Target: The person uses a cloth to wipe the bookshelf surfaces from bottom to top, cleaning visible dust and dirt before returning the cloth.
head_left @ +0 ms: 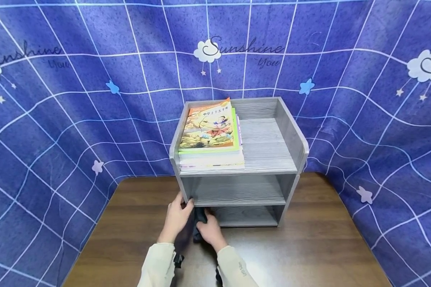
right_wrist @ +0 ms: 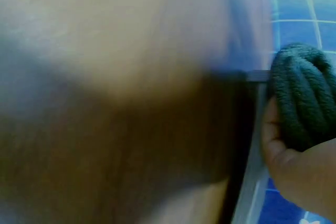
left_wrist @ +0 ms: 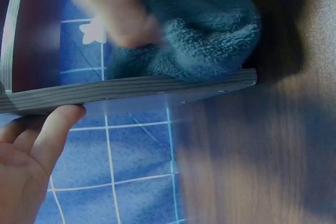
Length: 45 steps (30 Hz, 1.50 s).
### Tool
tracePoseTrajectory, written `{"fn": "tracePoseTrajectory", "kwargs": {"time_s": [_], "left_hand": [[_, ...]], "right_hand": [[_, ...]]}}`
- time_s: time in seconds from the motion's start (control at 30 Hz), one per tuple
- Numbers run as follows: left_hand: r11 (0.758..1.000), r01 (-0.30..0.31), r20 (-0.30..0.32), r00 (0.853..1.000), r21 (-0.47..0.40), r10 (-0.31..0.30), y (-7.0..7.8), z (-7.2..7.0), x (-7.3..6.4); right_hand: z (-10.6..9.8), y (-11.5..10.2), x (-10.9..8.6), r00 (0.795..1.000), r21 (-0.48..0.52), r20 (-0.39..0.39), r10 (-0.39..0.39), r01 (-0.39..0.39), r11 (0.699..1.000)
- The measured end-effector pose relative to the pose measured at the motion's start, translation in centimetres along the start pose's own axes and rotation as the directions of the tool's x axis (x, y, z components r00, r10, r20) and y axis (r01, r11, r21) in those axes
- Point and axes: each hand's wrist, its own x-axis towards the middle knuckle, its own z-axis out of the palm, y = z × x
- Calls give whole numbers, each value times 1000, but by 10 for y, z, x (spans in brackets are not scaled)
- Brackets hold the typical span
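My right hand (head_left: 210, 231) grips a folded dark green plush towel (head_left: 200, 215) at the lower left opening of a grey wood-grain shelf unit (head_left: 237, 189). In the left wrist view, the towel (left_wrist: 215, 40) bulges over the front edge of the side panel (left_wrist: 173, 83). The right wrist view has its thick folds (right_wrist: 302, 95) lying in the palm, fingers curled under them. My left hand (head_left: 176, 219) rests against the outer left side of the shelf unit, its thumb on the panel's front edge.
A stack of books (head_left: 212, 129) lies on the left of the shelf unit's top. The unit stands at the back of a brown wooden table (head_left: 136, 223), before a blue gridded curtain (head_left: 129, 79) with clouds and stars.
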Motion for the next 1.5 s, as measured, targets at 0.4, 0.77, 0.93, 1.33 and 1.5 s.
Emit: {"fn": "tracePoseTrajectory", "kwargs": {"time_s": [0.4,0.77,0.93,1.33,1.5], "left_hand": [[1000,5,-5,1000,7,-5,0,-2,-1],[1000,-4,11,1000,11,4,-1,3,2],[1000,3,6,1000,14,-3,0,1,1],[1000,-6,-7,1000,23,6,2,-1,2],[1000,-1,-7,1000,20,1,2,-1,2]], "right_hand": [[-4,-20,-9,995,112,-95,-41,52,992],[-4,-9,-8,997,-84,-76,3,-9,996],[-10,-34,-7,996,88,-91,-6,14,996],[-5,-5,-7,999,-11,-3,45,-45,999],[-18,-26,-4,993,278,27,117,-120,953]]}}
